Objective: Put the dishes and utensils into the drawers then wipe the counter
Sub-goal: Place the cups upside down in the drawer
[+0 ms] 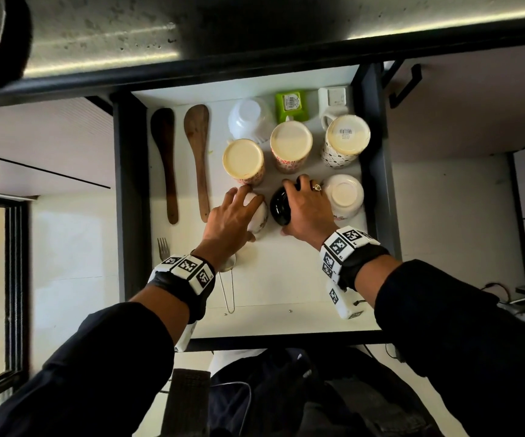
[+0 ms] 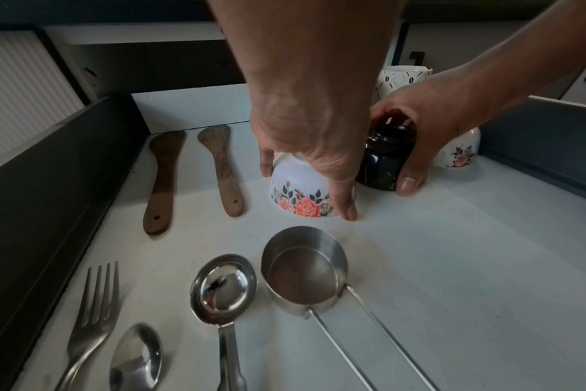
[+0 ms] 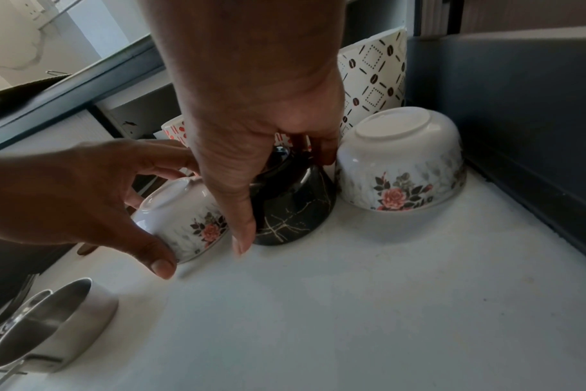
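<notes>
The drawer is pulled open below the counter. My left hand grips an upside-down white bowl with pink roses, thumb near the drawer floor. It looks slightly tilted. Right beside it, my right hand grips an upside-down black marbled bowl from above. A second rose bowl stands upside down against the black one, by the right drawer wall.
Three inverted mugs stand behind the bowls, with a white container and a green packet at the back. Two wooden spatulas lie at the left. A fork, spoons and a steel measuring cup lie near the front left.
</notes>
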A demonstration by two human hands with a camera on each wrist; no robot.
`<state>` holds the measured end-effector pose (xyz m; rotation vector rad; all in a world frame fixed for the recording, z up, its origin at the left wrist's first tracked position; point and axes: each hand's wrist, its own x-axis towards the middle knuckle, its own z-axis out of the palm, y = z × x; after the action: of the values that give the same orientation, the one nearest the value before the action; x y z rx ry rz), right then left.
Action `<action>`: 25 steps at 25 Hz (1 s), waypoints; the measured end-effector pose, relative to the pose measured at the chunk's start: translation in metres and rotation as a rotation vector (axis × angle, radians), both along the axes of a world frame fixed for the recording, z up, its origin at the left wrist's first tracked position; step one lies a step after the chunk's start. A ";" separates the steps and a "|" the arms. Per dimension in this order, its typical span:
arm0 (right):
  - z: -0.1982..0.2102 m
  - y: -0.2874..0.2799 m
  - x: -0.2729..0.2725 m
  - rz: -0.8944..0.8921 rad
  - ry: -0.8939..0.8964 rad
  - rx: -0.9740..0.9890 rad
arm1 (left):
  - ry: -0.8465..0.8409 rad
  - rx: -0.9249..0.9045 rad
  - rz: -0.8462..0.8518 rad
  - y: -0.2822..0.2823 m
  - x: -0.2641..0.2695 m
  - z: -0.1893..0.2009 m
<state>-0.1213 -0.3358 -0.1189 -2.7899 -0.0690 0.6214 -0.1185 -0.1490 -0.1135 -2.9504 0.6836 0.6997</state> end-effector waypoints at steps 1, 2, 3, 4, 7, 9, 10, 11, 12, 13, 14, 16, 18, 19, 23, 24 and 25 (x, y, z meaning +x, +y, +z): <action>0.001 -0.002 0.000 -0.004 0.012 0.013 | -0.007 0.001 0.000 0.000 0.001 0.000; 0.002 -0.004 0.000 -0.006 0.017 0.022 | -0.009 0.004 0.002 0.000 0.002 0.000; 0.003 -0.005 0.001 -0.006 0.016 0.026 | -0.009 0.005 0.005 0.000 0.003 0.000; 0.004 -0.006 0.001 -0.008 0.017 0.030 | -0.001 0.006 0.010 -0.001 0.004 0.000; 0.007 -0.006 0.001 -0.013 0.029 0.054 | 0.036 0.013 0.020 0.000 0.003 0.007; 0.013 -0.007 -0.001 -0.027 0.013 0.086 | 0.032 0.009 0.021 0.000 0.002 0.018; 0.017 -0.009 -0.003 -0.041 -0.008 0.112 | 0.033 -0.002 0.026 -0.001 0.003 0.025; 0.023 -0.011 -0.005 -0.060 -0.037 0.148 | 0.035 -0.023 0.032 -0.002 0.005 0.033; 0.030 -0.012 -0.006 -0.072 -0.066 0.190 | 0.036 -0.050 0.043 -0.001 0.007 0.042; 0.038 -0.014 -0.005 -0.073 -0.097 0.231 | 0.030 -0.078 0.053 0.002 0.010 0.051; 0.045 -0.014 -0.004 -0.064 -0.135 0.264 | 0.017 -0.112 0.063 0.006 0.013 0.060; 0.059 -0.008 0.002 -0.052 -0.248 0.336 | -0.031 -0.203 0.128 0.021 0.015 0.077; 0.073 0.007 0.010 -0.079 -0.362 0.436 | -0.088 -0.297 0.219 0.040 0.017 0.094; 0.082 0.021 0.017 -0.087 -0.412 0.484 | -0.123 -0.330 0.267 0.056 0.021 0.103; 0.124 0.092 0.043 -0.035 -0.516 0.572 | -0.244 -0.489 0.378 0.135 0.038 0.140; 0.134 0.112 0.046 -0.014 -0.549 0.591 | -0.280 -0.528 0.395 0.159 0.041 0.148; 0.144 0.133 0.049 -0.001 -0.581 0.609 | -0.331 -0.558 0.414 0.184 0.044 0.155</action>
<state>-0.0727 -0.2028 0.0246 -2.2716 -0.3145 -0.2095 -0.0750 0.0351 0.0411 -3.6434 0.2673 -0.0050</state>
